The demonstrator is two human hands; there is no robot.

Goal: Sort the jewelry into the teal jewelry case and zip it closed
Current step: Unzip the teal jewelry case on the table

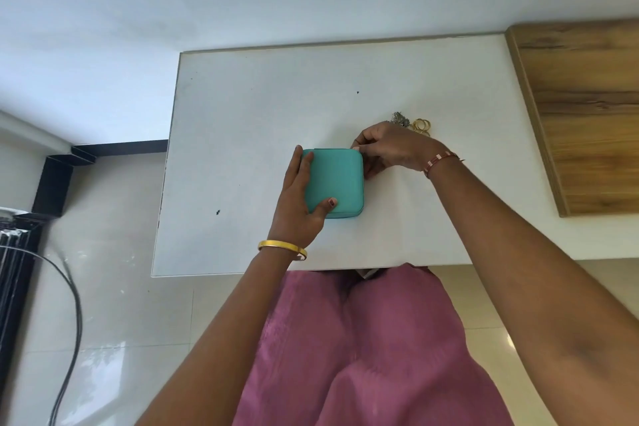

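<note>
Hands are both on the teal jewelry case [333,181], which lies shut near the middle of the white bench [242,107]: the left hand [301,199] lies flat along its left side, fingers straight and thumb on the lid, apparently to steady it. The right hand [383,150] pinches at the far right corner, probably on the zip pull, too small to confirm. Beyond it, silver jewelry [400,118] and gold rings [422,125] lie loose, so sorting looks unstarted.

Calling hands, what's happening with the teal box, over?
Left hand holds teal case flat on white table. Right hand pinches at its far right corner. Case lid down. Gold rings and silvery piece outside.
</note>
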